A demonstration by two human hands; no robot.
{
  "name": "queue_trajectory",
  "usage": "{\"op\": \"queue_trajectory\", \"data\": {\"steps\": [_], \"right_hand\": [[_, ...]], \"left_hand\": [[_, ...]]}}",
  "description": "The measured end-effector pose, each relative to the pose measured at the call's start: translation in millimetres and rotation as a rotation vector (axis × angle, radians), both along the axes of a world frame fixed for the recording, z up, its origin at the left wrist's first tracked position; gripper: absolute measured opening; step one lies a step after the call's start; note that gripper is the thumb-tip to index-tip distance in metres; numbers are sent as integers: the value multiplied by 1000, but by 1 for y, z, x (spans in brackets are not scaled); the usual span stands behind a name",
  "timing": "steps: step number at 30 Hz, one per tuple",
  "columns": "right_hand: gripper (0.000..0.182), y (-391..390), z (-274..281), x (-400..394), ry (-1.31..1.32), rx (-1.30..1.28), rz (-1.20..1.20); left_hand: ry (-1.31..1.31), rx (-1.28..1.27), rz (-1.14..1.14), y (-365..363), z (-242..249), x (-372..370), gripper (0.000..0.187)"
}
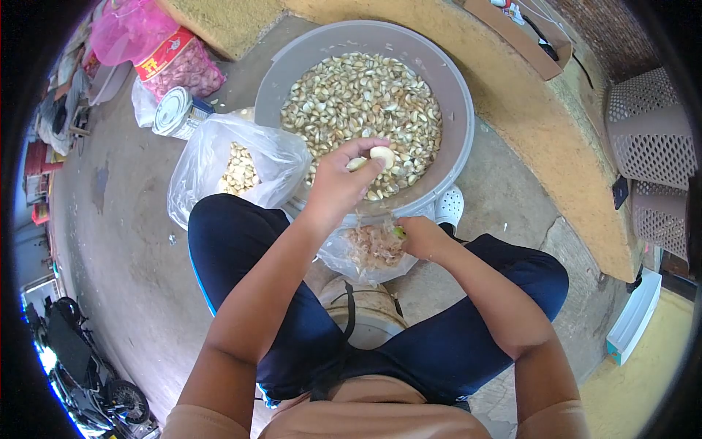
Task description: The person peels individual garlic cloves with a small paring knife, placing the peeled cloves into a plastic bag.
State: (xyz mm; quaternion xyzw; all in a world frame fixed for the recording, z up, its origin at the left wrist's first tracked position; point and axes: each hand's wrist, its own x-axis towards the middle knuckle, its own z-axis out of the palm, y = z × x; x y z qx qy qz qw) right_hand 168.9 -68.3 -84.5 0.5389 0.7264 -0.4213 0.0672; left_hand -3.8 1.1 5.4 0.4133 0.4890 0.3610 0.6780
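Observation:
Above the near side of the large grey tub (462, 157), my left hand (342, 179) holds a pale peeled garlic clove (382, 154) at its fingertips. A second clove (356, 164) shows between its fingers. The tub holds many unpeeled garlic cloves (358, 95). My right hand (425, 238) is closed at the right edge of a clear plastic bag with papery garlic skins (374, 245) in it. A small green piece (399, 232) shows at its fingers; the rest of that thing is hidden. Left of the tub, an open clear plastic bag (191, 172) contains peeled cloves (239, 172).
A tin can (175, 113) and a pink mesh sack of garlic (186, 69) stand at the upper left. A yellow ledge (534, 139) curves behind the tub, with a cardboard box (523, 36) on it. A motorcycle (80, 358) is at the lower left.

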Motion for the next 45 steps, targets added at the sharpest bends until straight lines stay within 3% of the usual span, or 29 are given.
{"op": "queue_trajectory", "data": {"steps": [5, 8, 17, 20, 26, 32, 35, 38, 45], "right_hand": [[30, 1, -14, 5, -3, 122, -54], [31, 4, -2, 0, -121, -15, -97], [35, 2, -8, 5, -61, 18, 13], [32, 9, -2, 8, 38, 33, -31], [27, 41, 71, 13, 464, -360, -362], [40, 46, 103, 18, 608, -165, -545], [42, 45, 102, 15, 540, 142, -410], [42, 45, 109, 12, 446, 165, -384], [46, 44, 101, 13, 355, 185, -331]], "left_hand": [[-170, -121, -104, 2, -4, -4, 28], [-279, -192, -153, 1, -2, -6, 31], [-249, -142, -218, 0, 6, -2, 32], [-223, -146, -246, 1, 5, -4, 32], [-248, -112, -163, 5, 3, -7, 28], [-265, -185, -214, 6, 0, -9, 26], [-148, -178, -258, 7, -3, -8, 27], [16, -110, -326, 3, 2, -4, 26], [61, -49, -347, 2, 6, -2, 24]]}}
